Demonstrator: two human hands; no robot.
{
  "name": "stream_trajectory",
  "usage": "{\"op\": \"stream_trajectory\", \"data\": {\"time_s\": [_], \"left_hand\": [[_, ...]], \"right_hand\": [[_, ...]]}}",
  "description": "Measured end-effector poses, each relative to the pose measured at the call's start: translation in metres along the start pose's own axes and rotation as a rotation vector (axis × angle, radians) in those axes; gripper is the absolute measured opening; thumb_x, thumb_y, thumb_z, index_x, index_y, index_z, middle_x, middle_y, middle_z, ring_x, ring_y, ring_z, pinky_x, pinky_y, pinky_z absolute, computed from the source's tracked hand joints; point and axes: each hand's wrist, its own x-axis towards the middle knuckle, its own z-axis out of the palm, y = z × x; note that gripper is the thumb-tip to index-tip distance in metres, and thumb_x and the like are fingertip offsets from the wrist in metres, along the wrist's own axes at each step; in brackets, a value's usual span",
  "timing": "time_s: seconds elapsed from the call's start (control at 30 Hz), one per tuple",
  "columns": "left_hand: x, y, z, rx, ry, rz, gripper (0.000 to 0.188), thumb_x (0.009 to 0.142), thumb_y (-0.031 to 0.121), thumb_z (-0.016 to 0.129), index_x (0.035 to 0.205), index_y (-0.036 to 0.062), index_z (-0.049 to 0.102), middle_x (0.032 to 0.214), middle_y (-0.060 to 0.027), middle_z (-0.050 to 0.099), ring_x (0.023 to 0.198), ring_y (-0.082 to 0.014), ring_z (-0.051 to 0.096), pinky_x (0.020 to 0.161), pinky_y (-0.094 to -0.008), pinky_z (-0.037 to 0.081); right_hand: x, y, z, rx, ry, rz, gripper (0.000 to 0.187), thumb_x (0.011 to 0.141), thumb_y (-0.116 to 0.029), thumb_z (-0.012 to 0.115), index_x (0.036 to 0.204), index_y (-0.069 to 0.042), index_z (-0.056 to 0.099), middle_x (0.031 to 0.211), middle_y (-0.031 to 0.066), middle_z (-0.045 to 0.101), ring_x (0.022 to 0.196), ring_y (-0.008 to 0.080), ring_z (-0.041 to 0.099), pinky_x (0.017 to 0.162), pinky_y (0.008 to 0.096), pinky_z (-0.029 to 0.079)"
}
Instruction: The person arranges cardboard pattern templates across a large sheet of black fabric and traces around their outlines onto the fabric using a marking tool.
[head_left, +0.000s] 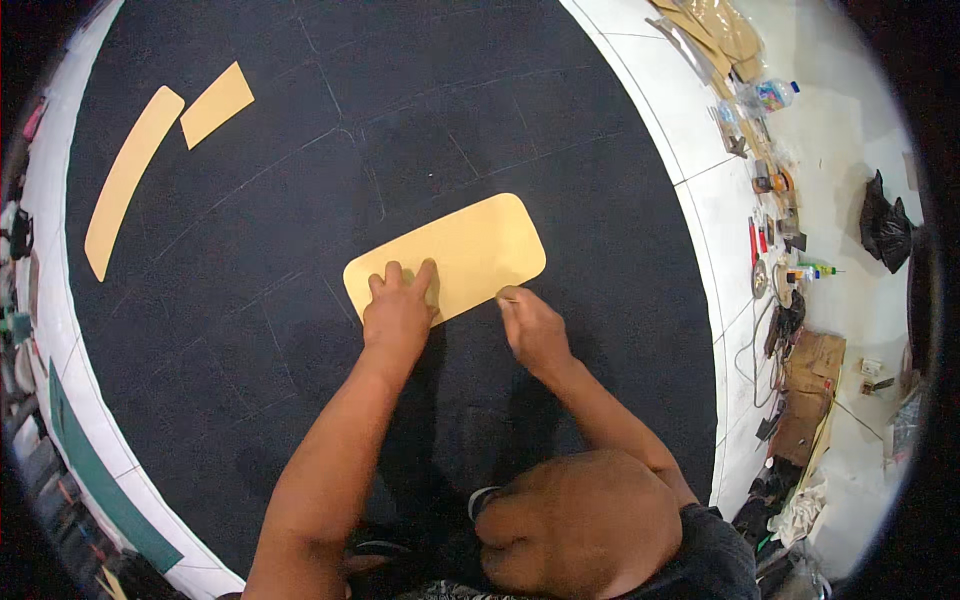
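Fingers of left hand (398,312) spread flat on tan template (447,256); right hand (532,327) curled at its edge.

Cloth (300,200): black, thin pale chalk lines crossing it. Rounded template (470,250) at centre: tan. Long curved strip (125,180) and short piece (216,104), far left: same tan. Floor (720,200) right: white tiles. Bag (885,225) far right: black.
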Motion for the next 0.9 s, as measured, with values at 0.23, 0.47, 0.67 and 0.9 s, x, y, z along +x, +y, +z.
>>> {"op": "stream_trajectory", "data": {"time_s": [0.23, 0.47, 0.67, 0.9], "left_hand": [[-0.004, 0.001, -0.004, 0.026, 0.011, 0.011, 0.071, 0.082, 0.029, 0.081, 0.145, 0.0284, 0.048, 0.122, -0.0152, 0.052, 0.112, -0.0394, 0.058, 0.078, -0.0455, 0.064], [0.0, -0.003, -0.005, -0.01, -0.01, 0.015, 0.07, 0.084, 0.026, 0.08, 0.146, 0.0288, 0.048, 0.124, -0.0161, 0.052, 0.112, -0.0411, 0.057, 0.078, -0.0458, 0.064], [0.015, -0.013, -0.018, -0.11, -0.126, 0.004, 0.045, 0.1, 0.035, 0.057, 0.145, 0.0259, 0.056, 0.128, -0.019, 0.053, 0.116, -0.0407, 0.053, 0.094, -0.0512, 0.053], [0.035, -0.022, -0.031, -0.084, -0.359, 0.088, 0.051, 0.107, 0.039, 0.033, 0.15, 0.02, 0.054, 0.138, -0.0228, 0.055, 0.128, -0.0411, 0.042, 0.107, -0.053, 0.035]], "right_hand": [[0.008, 0.027, -0.017, -0.029, 0.157, -0.002, 0.012, 0.1, -0.013, 0.06, 0.105, -0.004, 0.066, 0.1, 0.0163, 0.07, 0.087, 0.0351, 0.071, 0.076, 0.0427, 0.058], [0.003, -0.026, 0.015, 0.122, -0.077, -0.082, 0.017, 0.099, -0.017, 0.06, 0.107, -0.004, 0.068, 0.1, 0.0153, 0.072, 0.088, 0.0349, 0.071, 0.077, 0.0426, 0.058], [0.008, -0.021, 0.011, 0.114, -0.17, -0.002, 0.017, 0.1, -0.016, 0.059, 0.107, -0.003, 0.068, 0.102, 0.0149, 0.072, 0.093, 0.0352, 0.07, 0.082, 0.0436, 0.057], [0.006, -0.037, 0.025, 0.158, -0.243, -0.144, 0.018, 0.099, -0.017, 0.062, 0.108, -0.002, 0.068, 0.106, 0.0163, 0.072, 0.096, 0.036, 0.07, 0.085, 0.0441, 0.056]]}}
